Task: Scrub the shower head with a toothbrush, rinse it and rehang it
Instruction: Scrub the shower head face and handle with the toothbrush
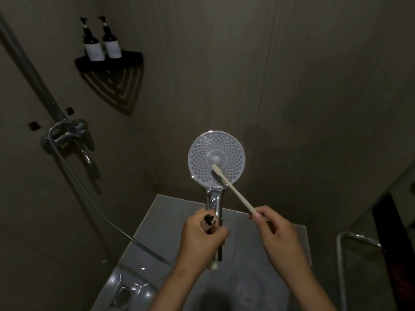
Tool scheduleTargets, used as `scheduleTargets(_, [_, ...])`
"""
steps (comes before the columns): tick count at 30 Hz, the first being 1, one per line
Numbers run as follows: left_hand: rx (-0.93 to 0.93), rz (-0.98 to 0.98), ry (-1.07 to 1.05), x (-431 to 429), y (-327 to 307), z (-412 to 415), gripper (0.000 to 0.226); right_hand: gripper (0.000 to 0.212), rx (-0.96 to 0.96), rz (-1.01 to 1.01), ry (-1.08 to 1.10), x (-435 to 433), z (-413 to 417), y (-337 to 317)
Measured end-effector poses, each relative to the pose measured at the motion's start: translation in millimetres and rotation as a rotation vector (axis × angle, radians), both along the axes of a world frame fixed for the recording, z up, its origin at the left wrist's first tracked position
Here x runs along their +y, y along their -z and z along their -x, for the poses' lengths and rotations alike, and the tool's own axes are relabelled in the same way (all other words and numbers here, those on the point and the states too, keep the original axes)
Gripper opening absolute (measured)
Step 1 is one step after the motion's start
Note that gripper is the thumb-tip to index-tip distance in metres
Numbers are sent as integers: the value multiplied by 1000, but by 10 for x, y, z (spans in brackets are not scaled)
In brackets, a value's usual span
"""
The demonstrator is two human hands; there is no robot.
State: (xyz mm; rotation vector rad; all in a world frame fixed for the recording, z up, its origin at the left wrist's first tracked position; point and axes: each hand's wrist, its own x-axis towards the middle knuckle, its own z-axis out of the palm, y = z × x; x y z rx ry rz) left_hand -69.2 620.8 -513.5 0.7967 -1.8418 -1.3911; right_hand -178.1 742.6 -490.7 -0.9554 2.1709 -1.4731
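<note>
– Chrome handle, round face of pale grey plastic with many small nozzles: the hand shower head (216, 160) is held up in front of the dark wall, its face toward the camera. Where is the risk?
– In the grip of the right hand (276, 230). It pinches the long cream plastic toothbrush (234, 190) only at the far end of the handle, with the fingertips. The bristles lie on the lower part of the face, so with hard pressing the brush may bend or twist out of the fingers, I think.
– And the left hand (202, 239)?
– Its fingers are wrapped around the chrome handle, together with a small metal cylinder (210, 223); I cannot tell what that is. If the handle is wet, it could turn in the palm, and the grey flexible hose (89, 197) may pull the head down toward the tiled floor (161, 221)
</note>
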Motion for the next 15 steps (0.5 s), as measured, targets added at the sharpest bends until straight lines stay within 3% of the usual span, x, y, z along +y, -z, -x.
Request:
scheduleTargets(5, [-7, -26, -32, -37, 2, -46, 41, 18, -38, -102, -35, 11, 21, 57])
scheduleTargets(11, [-18, -30, -54, -89, 22, -79, 46, 21, -26, -154, -84, 15, 45, 77])
scheduleTargets(15, [-20, -10, -51, -125, 22, -73, 41, 22, -37, -50, -61, 38, 67, 53])
